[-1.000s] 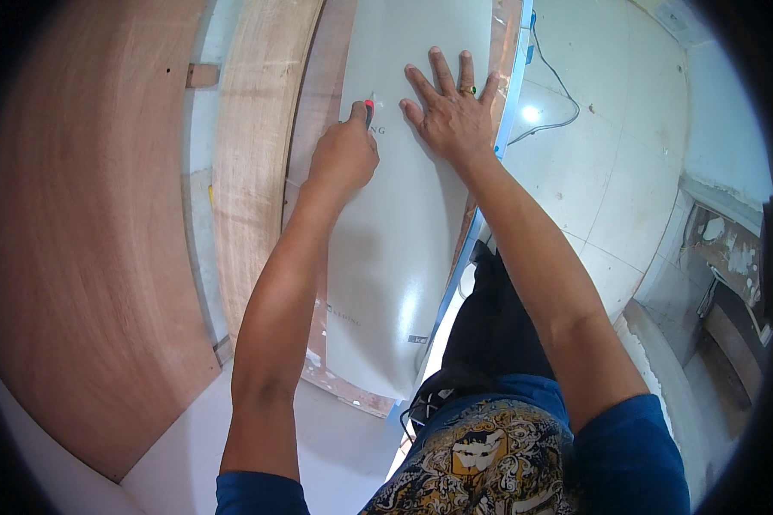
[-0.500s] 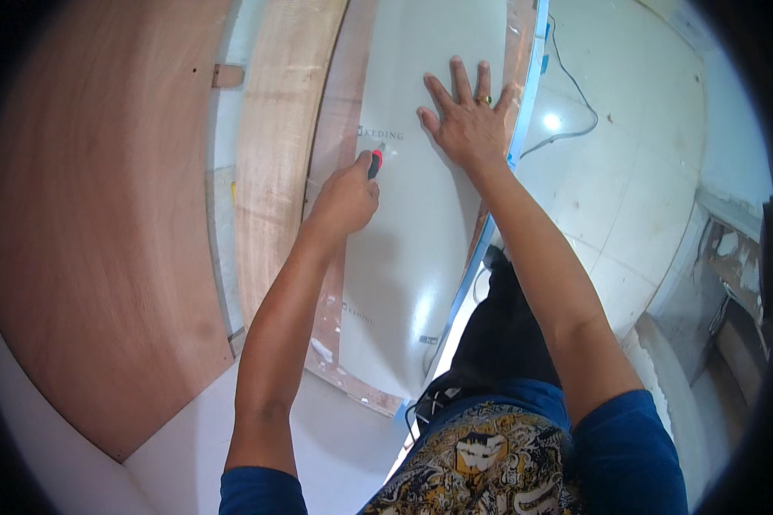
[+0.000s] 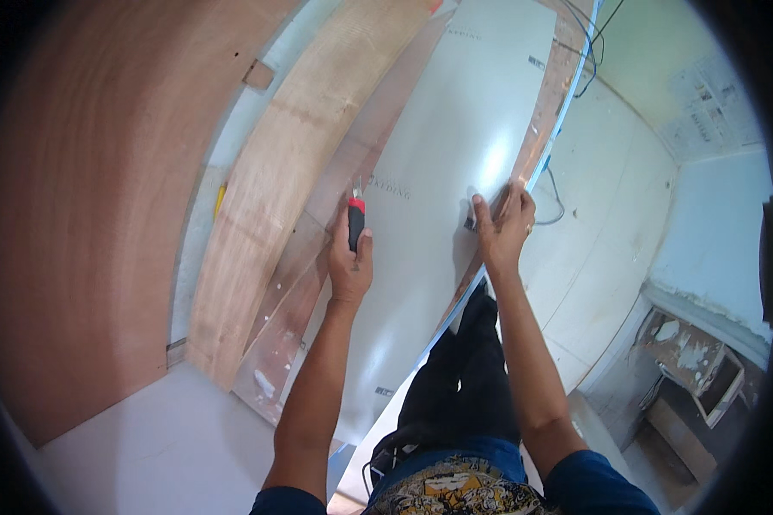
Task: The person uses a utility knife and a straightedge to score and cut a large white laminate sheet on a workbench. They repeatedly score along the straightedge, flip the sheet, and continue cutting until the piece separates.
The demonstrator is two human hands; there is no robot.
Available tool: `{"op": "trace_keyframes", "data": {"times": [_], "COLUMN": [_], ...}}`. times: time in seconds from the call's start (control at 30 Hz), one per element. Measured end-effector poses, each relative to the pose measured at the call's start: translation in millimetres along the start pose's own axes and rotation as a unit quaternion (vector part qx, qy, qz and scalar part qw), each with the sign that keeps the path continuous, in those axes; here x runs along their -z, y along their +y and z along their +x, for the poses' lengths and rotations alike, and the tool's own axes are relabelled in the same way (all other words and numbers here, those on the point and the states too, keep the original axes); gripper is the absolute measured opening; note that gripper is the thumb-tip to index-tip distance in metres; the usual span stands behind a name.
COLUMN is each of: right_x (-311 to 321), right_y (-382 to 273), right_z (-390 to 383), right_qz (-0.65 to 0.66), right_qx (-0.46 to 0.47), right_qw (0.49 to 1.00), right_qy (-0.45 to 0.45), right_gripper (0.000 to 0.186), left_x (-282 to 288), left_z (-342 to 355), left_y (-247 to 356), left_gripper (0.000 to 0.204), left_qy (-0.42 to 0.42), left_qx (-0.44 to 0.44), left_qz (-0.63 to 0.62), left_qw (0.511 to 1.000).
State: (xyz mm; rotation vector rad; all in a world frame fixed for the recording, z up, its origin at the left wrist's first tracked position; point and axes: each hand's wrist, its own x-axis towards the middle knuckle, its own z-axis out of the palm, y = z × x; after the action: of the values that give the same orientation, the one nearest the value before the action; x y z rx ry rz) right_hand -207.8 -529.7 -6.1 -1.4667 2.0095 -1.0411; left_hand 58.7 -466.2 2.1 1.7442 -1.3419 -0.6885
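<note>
My left hand is closed around a red and black utility knife, its blade pointing away from me over the left edge of a long pale grey laminate sheet. The sheet lies on a reddish wooden board and carries small dark printed marks. At the sheet's right edge rests my right hand, a ring on one finger. Its thumb lies on the sheet, spread from the other fingers, which bend toward the board's blue-lined edge. Their tips are partly hidden.
A pale wooden strip runs left of the sheet, with a large brown wood panel beyond it. On the right, a thin cable lies on the tiled floor. A worn box-like fixture stands at the far right.
My view has turned and shifted along the sheet. My right hand has gone from lying flat with spread fingers to its edge. The knife in my left hand now points upward at the left edge.
</note>
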Motion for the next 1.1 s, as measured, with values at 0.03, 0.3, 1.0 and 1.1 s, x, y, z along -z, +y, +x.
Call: {"op": "trace_keyframes", "data": {"times": [0.03,0.3,1.0,1.1], "right_x": [-3,-4,-90,-108], "right_y": [-6,-27,-164,-172], "right_z": [-1,34,215,215], "right_qz": [-0.002,-0.014,-0.367,-0.408], "right_qx": [-0.02,-0.161,0.462,0.462], "right_qw": [1.0,0.985,0.611,0.582], "right_qy": [-0.005,-0.062,-0.528,-0.53], "right_gripper": [0.081,0.067,0.12,0.121], "left_x": [-3,-36,29,23], "left_z": [2,43,7,-15], "left_y": [-6,-20,45,46], "left_gripper": [0.061,0.053,0.052,0.052], "left_qy": [0.019,0.078,-0.113,-0.097], "left_qx": [0.008,-0.13,0.033,0.041], "left_qz": [-0.012,0.024,0.116,0.118], "left_qw": [1.0,0.988,0.986,0.987]}}
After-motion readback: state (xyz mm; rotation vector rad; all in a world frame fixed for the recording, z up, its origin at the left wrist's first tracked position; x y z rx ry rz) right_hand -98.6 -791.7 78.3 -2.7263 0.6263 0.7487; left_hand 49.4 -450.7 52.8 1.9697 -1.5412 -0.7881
